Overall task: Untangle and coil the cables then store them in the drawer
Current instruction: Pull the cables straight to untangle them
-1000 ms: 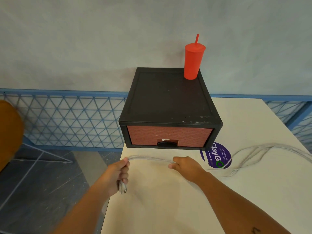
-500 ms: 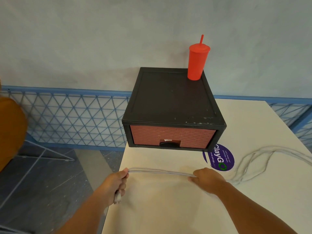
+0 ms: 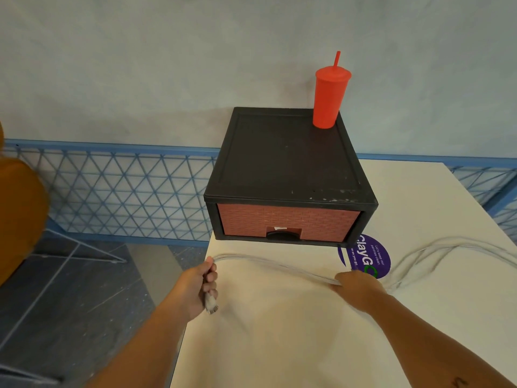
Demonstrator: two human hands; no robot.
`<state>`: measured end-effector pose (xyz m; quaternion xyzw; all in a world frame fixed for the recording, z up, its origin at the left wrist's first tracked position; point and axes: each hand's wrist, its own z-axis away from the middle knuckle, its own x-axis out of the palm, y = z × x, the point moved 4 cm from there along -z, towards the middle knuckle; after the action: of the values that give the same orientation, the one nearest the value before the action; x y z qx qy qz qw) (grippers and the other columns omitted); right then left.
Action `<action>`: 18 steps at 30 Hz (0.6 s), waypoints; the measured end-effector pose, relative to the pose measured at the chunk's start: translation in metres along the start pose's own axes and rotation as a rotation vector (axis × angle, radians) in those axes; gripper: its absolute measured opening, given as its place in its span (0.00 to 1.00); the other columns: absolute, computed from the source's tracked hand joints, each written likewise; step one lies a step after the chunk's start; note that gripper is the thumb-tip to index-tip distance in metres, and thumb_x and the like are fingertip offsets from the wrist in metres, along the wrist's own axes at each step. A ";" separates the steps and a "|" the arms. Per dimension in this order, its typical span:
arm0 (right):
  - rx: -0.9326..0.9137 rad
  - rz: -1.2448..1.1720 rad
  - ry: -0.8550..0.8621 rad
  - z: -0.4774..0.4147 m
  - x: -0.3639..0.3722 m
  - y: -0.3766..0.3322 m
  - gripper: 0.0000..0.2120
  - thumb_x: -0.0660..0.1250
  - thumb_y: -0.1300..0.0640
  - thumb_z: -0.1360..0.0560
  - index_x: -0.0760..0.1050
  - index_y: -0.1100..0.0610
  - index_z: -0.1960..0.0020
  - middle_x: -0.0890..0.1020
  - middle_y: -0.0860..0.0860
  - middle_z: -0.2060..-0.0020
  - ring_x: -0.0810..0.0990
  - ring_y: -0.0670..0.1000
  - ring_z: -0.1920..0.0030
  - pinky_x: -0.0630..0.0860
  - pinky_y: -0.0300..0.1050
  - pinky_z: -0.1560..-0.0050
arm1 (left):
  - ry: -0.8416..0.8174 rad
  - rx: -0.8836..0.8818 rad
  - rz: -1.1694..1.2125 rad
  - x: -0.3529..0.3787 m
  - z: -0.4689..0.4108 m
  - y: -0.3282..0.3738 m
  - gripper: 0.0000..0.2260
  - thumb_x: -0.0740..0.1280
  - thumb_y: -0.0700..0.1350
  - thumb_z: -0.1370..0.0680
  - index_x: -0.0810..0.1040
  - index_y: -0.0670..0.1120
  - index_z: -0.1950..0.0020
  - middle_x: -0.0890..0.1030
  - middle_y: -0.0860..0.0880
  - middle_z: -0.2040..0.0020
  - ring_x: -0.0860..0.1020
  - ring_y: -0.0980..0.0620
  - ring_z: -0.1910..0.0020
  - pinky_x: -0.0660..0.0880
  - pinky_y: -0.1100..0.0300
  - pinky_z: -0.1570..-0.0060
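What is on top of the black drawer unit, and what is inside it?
A red lidded cup with a straw stands upright on the black unit, at its back right corner. The drawer is closed, so its contents cannot be seen.

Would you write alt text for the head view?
The left hand grips white cables just above their plugs, and the right hand holds them farther along over a white table. Behind, a closed drawer unit carries a red cup.
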<state>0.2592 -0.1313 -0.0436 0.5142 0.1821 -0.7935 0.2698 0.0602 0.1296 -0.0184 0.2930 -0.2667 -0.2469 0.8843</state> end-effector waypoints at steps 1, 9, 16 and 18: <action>0.013 -0.024 0.019 0.001 0.001 0.002 0.16 0.53 0.46 0.21 0.73 0.55 0.46 0.80 0.52 0.49 0.78 0.52 0.51 0.70 0.43 0.58 | -0.003 0.015 0.037 -0.002 -0.002 0.002 0.14 0.58 0.49 0.20 0.69 0.46 0.65 0.66 0.53 0.79 0.60 0.58 0.83 0.63 0.66 0.81; -0.026 -0.049 0.130 -0.001 -0.015 0.007 0.14 0.54 0.47 0.21 0.74 0.54 0.47 0.81 0.52 0.50 0.79 0.53 0.51 0.75 0.44 0.54 | 0.014 0.081 0.245 0.002 -0.005 0.007 0.16 0.56 0.47 0.19 0.69 0.44 0.65 0.71 0.50 0.74 0.60 0.58 0.85 0.78 0.63 0.71; 0.036 -0.063 0.202 0.010 -0.005 0.034 0.14 0.55 0.49 0.22 0.75 0.54 0.45 0.81 0.51 0.49 0.78 0.52 0.51 0.74 0.42 0.56 | 0.011 0.049 0.384 -0.013 -0.006 0.009 0.16 0.54 0.48 0.18 0.68 0.45 0.64 0.65 0.54 0.82 0.59 0.60 0.87 0.58 0.72 0.86; 0.006 -0.038 0.210 0.010 -0.004 0.035 0.15 0.55 0.48 0.22 0.74 0.54 0.43 0.80 0.51 0.47 0.78 0.52 0.48 0.76 0.43 0.52 | 0.029 0.052 0.351 -0.012 -0.007 0.003 0.16 0.54 0.49 0.18 0.67 0.45 0.65 0.62 0.54 0.82 0.58 0.59 0.87 0.57 0.72 0.85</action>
<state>0.2746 -0.1636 -0.0357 0.5919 0.2167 -0.7407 0.2325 0.0569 0.1412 -0.0256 0.2681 -0.3070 -0.0776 0.9099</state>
